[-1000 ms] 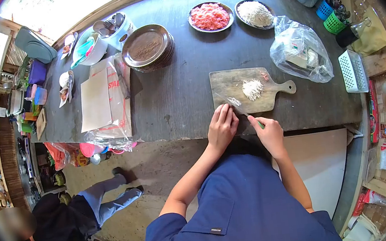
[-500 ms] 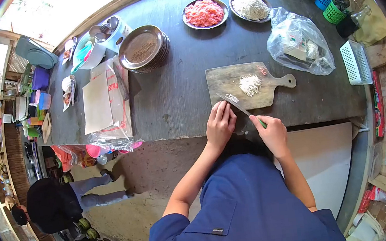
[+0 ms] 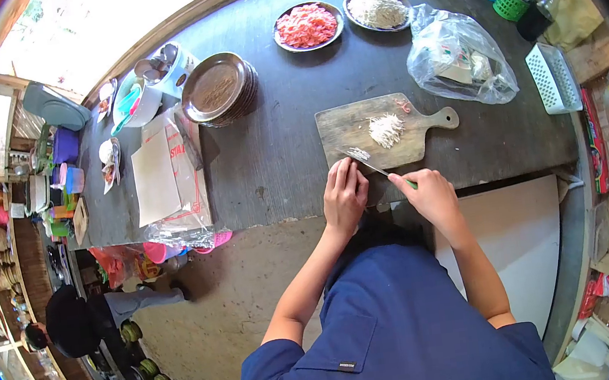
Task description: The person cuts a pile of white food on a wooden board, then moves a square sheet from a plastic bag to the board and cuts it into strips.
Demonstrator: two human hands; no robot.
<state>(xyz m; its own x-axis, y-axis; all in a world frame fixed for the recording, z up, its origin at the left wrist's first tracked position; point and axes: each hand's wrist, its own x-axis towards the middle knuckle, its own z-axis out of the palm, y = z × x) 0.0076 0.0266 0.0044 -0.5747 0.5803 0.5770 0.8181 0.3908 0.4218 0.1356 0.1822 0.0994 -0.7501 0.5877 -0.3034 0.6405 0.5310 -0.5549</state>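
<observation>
My right hand (image 3: pixel 431 195) is closed around the green handle of a knife (image 3: pixel 375 166). The blade slants over the near-left corner of a wooden chopping board (image 3: pixel 345 119). My left hand (image 3: pixel 345 197) has its fingers curled together beside the blade at the board's near edge; whatever it pinches is hidden. Small white slivers (image 3: pixel 357 154) lie by the knife tip. Mid-board sits a heap of thin white shreds (image 3: pixel 386 130), with a few pink bits (image 3: pixel 404 106) near the handle end.
Beyond the board stand a plate of pink pieces (image 3: pixel 308 26) and a plate of white shreds (image 3: pixel 377 9). A clear plastic bag (image 3: pixel 459 60) lies right, near a white basket (image 3: pixel 553 77). Stacked brown plates (image 3: pixel 216 87) and paper (image 3: pixel 155 175) are left. Another person (image 3: pixel 75 321) is at lower left.
The view has shifted slightly, moving the table items left in the picture. The knife lies at a flatter slant, with my right hand a little farther right. The other person's legs have moved.
</observation>
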